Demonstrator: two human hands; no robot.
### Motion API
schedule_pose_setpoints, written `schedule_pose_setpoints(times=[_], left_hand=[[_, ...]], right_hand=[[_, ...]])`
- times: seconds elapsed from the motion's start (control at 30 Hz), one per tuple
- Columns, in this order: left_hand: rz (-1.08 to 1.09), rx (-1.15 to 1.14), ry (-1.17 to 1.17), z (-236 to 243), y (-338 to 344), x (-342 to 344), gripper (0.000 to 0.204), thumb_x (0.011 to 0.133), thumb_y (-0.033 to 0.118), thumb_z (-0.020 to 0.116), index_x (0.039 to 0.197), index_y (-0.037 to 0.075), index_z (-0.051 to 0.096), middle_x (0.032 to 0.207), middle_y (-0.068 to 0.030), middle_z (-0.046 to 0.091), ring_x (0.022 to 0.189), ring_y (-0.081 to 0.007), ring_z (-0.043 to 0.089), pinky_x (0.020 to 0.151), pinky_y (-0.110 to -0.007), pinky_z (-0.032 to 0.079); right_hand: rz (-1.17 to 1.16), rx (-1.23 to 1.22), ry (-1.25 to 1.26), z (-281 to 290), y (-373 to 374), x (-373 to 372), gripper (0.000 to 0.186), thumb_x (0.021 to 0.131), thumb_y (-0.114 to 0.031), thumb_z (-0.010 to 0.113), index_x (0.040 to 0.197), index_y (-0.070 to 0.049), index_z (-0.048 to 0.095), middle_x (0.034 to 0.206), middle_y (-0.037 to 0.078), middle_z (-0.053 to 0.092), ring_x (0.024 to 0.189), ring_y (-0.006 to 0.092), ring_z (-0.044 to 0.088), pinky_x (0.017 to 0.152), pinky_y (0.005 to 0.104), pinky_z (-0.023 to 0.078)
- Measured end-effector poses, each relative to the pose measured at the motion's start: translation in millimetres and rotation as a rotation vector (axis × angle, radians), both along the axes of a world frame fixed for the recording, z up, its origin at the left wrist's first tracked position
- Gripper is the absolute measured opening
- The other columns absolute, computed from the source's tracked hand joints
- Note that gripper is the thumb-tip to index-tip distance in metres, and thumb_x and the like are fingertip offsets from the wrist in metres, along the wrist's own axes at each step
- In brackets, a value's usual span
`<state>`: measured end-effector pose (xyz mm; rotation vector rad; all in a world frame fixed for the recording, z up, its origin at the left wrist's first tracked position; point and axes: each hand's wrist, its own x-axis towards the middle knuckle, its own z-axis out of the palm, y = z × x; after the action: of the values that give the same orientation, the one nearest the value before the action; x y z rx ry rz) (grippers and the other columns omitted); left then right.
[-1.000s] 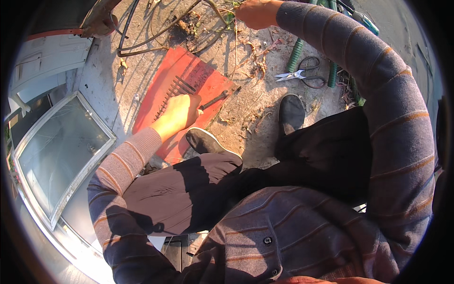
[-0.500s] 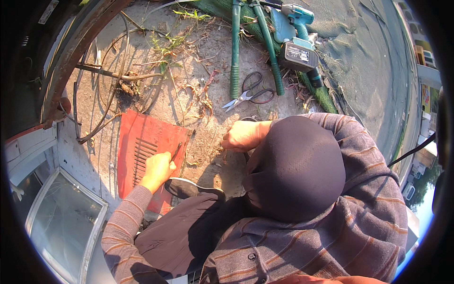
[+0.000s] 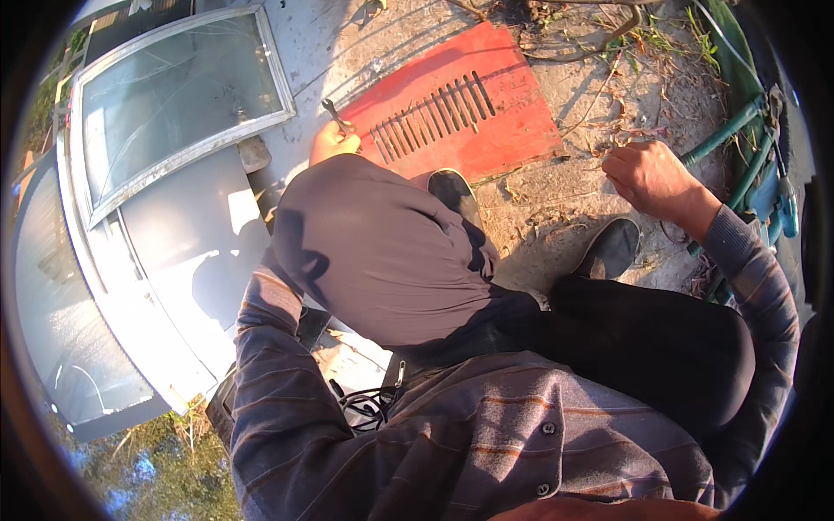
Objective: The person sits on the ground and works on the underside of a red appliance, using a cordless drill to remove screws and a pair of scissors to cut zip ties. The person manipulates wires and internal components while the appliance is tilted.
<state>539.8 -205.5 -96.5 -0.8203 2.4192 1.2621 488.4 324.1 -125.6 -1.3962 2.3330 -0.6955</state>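
Note:
My left hand (image 3: 332, 144) is closed around a small dark open-end wrench (image 3: 335, 115), its forked jaw sticking up past the fingers. It is beside the left edge of a red metal panel (image 3: 530, 104) with a row of slots, which lies flat on the ground. My left knee partly hides that hand. On the right, above the ground, my right hand (image 3: 647, 178) is curled shut with its fingers pressed together. Whatever they may hold is too small to make out. Behind it is a long green tool handle (image 3: 725, 135).
A white-framed glass pane (image 3: 182, 95) leans at the upper left beside pale sheet panels (image 3: 182, 200). My shoes (image 3: 611, 247) rest on the dirt near the red panel. Dry stems and vines (image 3: 599, 43) lie at the top. A teal power tool (image 3: 786, 208) is at the right edge.
The view has swung left, bringing the glass pane into fuller sight. My left hand, wrench still in it, has drawn to the panel's left edge. My right hand remains curled.

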Motion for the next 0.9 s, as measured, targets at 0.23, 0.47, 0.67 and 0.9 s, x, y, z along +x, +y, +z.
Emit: schedule_pose_setpoints(times=[0.23,0.47,0.67,0.9], left_hand=[[0.454,0.347,-0.112,-17.5,6.2,97.4,0.011,0.103,0.016,0.060,0.102,0.005,0.061,0.079,-0.0046,0.063,0.065,-0.0133,0.060,0.057,-0.032,0.048],[-0.256,0.248,-0.314,-26.7,15.2,-7.2,0.019,0.105,0.024,0.064,0.097,0.007,0.062,0.078,-0.0022,0.064,0.066,-0.0112,0.060,0.061,-0.031,0.050],[-1.095,-0.070,-0.635,12.9,100.5,-118.9,0.026,0.100,0.027,0.071,0.098,0.001,0.066,0.085,-0.0057,0.069,0.074,-0.0135,0.062,0.069,-0.034,0.052],[-1.814,-0.256,-0.222,-11.0,309.6,-101.8,0.032,0.090,0.032,0.073,0.092,0.000,0.069,0.091,-0.0214,0.074,0.089,-0.0402,0.071,0.080,-0.051,0.054]], right_hand=[[0.204,0.043,0.079,17.3,-57.7,2.0,0.003,0.085,-0.010,0.063,0.086,-0.008,0.064,0.083,0.008,0.066,0.076,0.0285,0.070,0.065,0.0425,0.057],[-0.009,0.109,-0.211,-34.8,2.2,74.1,0.014,0.086,-0.019,0.066,0.084,-0.006,0.065,0.084,0.014,0.069,0.081,0.0361,0.072,0.070,0.0484,0.058],[-0.485,0.129,-0.237,-49.4,59.1,126.6,0.016,0.088,-0.021,0.067,0.088,-0.005,0.065,0.087,0.013,0.067,0.082,0.0354,0.070,0.070,0.0468,0.058],[-1.075,0.122,-0.463,-59.5,24.2,171.5,0.018,0.092,-0.022,0.067,0.100,-0.007,0.068,0.093,0.013,0.069,0.090,0.0367,0.070,0.079,0.0463,0.058]])
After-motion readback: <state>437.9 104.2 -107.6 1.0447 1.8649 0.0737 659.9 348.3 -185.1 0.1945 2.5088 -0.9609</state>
